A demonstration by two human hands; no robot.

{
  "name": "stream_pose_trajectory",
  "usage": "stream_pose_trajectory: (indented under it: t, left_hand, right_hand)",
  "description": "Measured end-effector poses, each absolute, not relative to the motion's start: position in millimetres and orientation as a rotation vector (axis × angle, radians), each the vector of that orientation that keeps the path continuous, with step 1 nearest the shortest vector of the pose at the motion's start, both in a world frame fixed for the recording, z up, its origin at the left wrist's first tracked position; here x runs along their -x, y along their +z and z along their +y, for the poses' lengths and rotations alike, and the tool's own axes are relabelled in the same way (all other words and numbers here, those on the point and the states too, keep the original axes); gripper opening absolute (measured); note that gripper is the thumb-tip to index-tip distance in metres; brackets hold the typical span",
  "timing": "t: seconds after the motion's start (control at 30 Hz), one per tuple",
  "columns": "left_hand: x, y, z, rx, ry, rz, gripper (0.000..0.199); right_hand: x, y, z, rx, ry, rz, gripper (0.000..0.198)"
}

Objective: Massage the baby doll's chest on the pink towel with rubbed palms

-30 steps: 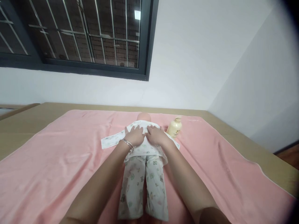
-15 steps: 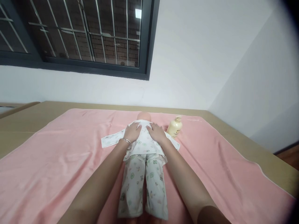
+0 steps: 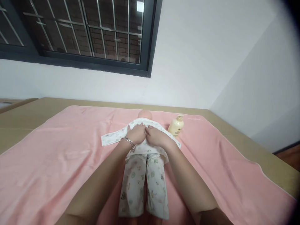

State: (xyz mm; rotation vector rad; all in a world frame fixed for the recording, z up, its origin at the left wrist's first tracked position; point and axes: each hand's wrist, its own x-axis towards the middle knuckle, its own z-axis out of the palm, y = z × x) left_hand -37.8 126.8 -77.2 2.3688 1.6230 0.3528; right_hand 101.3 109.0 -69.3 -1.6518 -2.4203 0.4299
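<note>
A doll with a bare round head (image 3: 144, 114) lies on a pink cloth, dressed in a white printed top (image 3: 142, 148) and matching trousers (image 3: 134, 184). My left hand (image 3: 136, 133), a silver bangle on its wrist, rests on the upper part of the top with its fingers stretched toward the middle. Beside it my right hand (image 3: 156, 136) lies on the top with fingers bent inward, their tips meeting the left hand. What those bent fingers hold, if anything, is hidden. A pale yellow pump bottle (image 3: 176, 126) stands right of the doll's shoulder.
The pink cloth (image 3: 70, 150) covers most of a light wooden surface (image 3: 236, 137), with several wrinkles. White walls (image 3: 187, 62) rise behind and on the right. At upper left is a dark-framed barred window (image 3: 93, 67).
Both hands have slid and turned inward across the top from its two sides, so they now meet at its middle. The right fingers have bent. The camera view has shifted slightly.
</note>
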Motion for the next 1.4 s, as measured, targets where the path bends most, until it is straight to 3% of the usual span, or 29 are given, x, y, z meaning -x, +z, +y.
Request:
stream_pose_trajectory:
  t: [0.17,0.33,1.4]
  left_hand:
    - [43,-106,158,-2.272,0.637,1.618,0.045]
    - [42,-123,166,-2.261,0.657,1.678,0.051]
    - [46,-120,169,-2.28,0.615,1.633,0.055]
  right_hand:
    - [-117,-105,150,1.657,0.477,-2.177,0.056]
    - [-118,-128,162,1.73,0.331,-2.068,0.063]
    - [-118,-122,158,1.702,0.336,-2.048,0.054]
